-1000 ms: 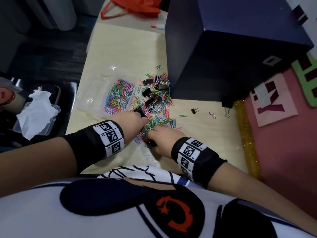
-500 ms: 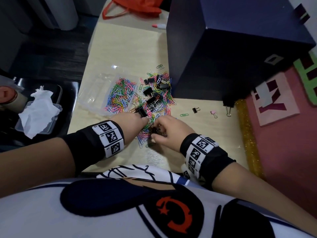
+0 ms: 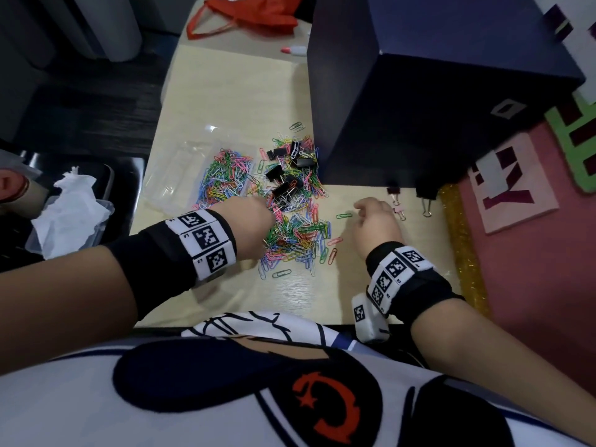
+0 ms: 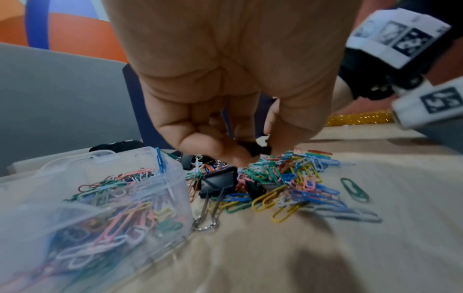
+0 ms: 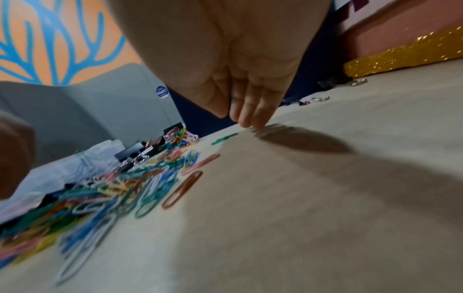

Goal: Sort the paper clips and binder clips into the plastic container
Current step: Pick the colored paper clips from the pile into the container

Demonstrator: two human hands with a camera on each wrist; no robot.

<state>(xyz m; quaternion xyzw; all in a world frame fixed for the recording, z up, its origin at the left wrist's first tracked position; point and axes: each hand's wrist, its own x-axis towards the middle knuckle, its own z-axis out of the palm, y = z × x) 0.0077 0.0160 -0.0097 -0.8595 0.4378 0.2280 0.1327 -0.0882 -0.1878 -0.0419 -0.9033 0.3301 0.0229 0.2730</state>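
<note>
Left hand (image 4: 233,83) pinching a half-hidden black binder clip (image 4: 253,149), right hand (image 5: 240,65) loose, fingertips (image 5: 246,122) blurred on table (image 5: 325,208)

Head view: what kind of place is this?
Probably a classroom or craft corner, not an office: a small pale wooden table, a pink felt display board with cut-out letters and a gold glitter border, and an orange wall mural.
</note>
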